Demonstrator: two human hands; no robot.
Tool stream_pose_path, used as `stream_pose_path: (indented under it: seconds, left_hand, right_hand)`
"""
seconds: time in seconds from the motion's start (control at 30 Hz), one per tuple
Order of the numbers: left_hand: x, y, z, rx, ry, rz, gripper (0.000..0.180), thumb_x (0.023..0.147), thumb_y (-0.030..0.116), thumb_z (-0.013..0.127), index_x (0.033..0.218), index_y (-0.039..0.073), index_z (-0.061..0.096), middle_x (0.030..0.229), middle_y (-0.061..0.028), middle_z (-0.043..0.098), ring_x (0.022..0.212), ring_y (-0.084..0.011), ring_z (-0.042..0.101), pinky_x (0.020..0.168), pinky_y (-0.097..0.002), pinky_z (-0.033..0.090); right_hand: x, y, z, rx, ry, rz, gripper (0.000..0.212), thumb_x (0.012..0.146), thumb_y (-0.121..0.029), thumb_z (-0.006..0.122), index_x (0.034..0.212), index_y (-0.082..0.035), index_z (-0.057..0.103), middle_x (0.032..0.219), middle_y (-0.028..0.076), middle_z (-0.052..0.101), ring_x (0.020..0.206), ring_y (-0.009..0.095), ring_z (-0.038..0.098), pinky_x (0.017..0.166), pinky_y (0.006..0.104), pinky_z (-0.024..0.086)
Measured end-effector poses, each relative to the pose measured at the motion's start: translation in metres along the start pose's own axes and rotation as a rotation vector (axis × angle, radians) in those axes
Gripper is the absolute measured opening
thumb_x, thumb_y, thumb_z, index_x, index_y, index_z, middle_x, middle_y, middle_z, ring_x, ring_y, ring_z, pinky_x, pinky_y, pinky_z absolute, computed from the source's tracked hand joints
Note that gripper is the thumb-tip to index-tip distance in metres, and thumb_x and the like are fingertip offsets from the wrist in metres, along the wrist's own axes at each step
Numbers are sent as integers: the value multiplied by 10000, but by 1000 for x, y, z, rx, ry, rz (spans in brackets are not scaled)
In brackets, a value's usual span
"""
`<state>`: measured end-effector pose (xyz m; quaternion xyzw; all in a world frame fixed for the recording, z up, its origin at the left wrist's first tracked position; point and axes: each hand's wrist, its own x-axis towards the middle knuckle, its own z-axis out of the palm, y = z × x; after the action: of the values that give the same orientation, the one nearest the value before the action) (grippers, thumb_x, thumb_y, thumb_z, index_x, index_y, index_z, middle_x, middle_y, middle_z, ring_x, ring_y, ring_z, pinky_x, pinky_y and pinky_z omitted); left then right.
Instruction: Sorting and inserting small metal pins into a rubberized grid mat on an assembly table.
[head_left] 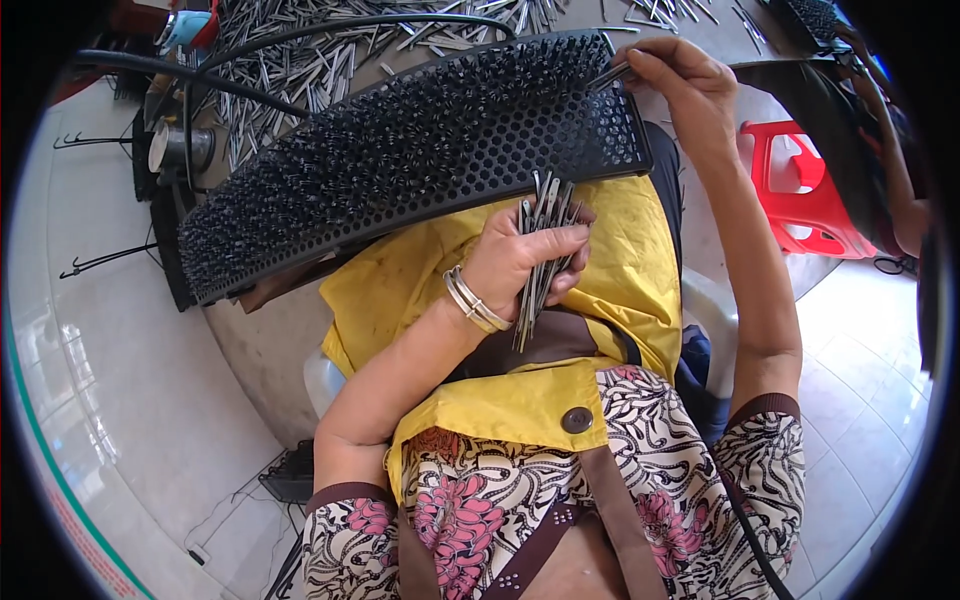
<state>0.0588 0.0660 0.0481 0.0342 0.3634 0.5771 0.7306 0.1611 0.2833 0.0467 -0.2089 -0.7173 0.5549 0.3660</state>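
My left hand (505, 255) is closed round a bundle of slim, dark metal strips (540, 290) above the yellow apron on my lap. Their ends stick out above and below the fist. A long black rack (490, 165) with a perforated honeycomb face lies tilted across my knees. Upright dark pieces (340, 150) fill most of its holes; those near the right end and along the near edge are bare. At the rack's far right corner my right hand (695, 90) pinches a slim metal strip (608, 77) between thumb and fingers, its tip over the holes.
Loose metal strips (290, 85) are heaped on the table behind the rack. Black cables (250, 95) arch over its left part. A metal cup (180, 150) stands at the left, and a red plastic stool (800, 190) at the right. Another person's arm (905, 215) shows at the right rim.
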Motion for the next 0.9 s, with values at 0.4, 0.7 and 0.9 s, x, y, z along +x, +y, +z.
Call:
stream_pose_path:
  seconds: [0.4, 0.7, 0.9]
  left_hand:
    - [1, 0, -1, -19, 3, -24, 197, 799, 94, 613, 966, 9, 551, 664, -71, 561, 462, -121, 500, 376, -222, 363]
    - [-1, -1, -1, -17, 8, -11, 191, 797, 89, 611, 961, 12, 550, 651, -75, 558, 455, -121, 496, 368, -223, 360]
    - [-2, -2, -1, -22, 23, -5, 192, 797, 75, 607, 969, 13, 547, 649, -78, 560, 449, -121, 495, 364, -223, 363]
  right_hand:
    - [11, -17, 2, -147, -284, -91, 79, 785, -27, 612, 849, 12, 634, 752, -1, 619, 726, 48, 563, 674, 184, 456]
    - [1, -11, 12, -321, -181, -17, 106, 776, -17, 610, 873, 22, 626, 778, 43, 637, 728, 86, 589, 692, 200, 468]
    - [9, -18, 23, -625, -273, -258, 119, 782, -72, 607, 865, 14, 601, 716, 138, 571, 598, 206, 566, 561, 279, 428]
